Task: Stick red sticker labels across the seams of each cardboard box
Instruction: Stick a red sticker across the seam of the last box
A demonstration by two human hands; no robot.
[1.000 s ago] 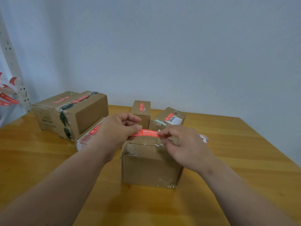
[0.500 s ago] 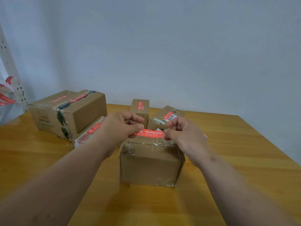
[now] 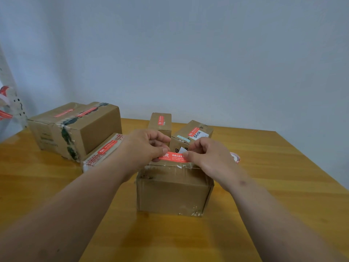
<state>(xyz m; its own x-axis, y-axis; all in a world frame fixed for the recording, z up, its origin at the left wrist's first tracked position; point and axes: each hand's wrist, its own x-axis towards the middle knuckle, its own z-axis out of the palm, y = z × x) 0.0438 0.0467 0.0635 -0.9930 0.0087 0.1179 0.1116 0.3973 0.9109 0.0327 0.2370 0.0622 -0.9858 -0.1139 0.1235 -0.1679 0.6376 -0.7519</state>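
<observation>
A plain cardboard box (image 3: pixel 172 193) stands in the middle of the wooden table. Just above its top, a red sticker label (image 3: pixel 172 157) with white print is stretched flat between my hands. My left hand (image 3: pixel 143 147) pinches the label's left end and my right hand (image 3: pixel 209 157) pinches its right end. Whether the label touches the box top is unclear. Most of the box top is hidden behind my hands.
A large box (image 3: pixel 75 129) with two red labels sits at the back left, a flat labelled box (image 3: pixel 102 152) leaning by it. Two small labelled boxes (image 3: pixel 160 122) (image 3: pixel 192 133) stand behind. A sticker roll (image 3: pixel 235 157) peeks out at the right. Label strips (image 3: pixel 5 103) hang at far left.
Both hands have moved the label slightly forward and down toward the box top. The right hand has slid inward along the label.
</observation>
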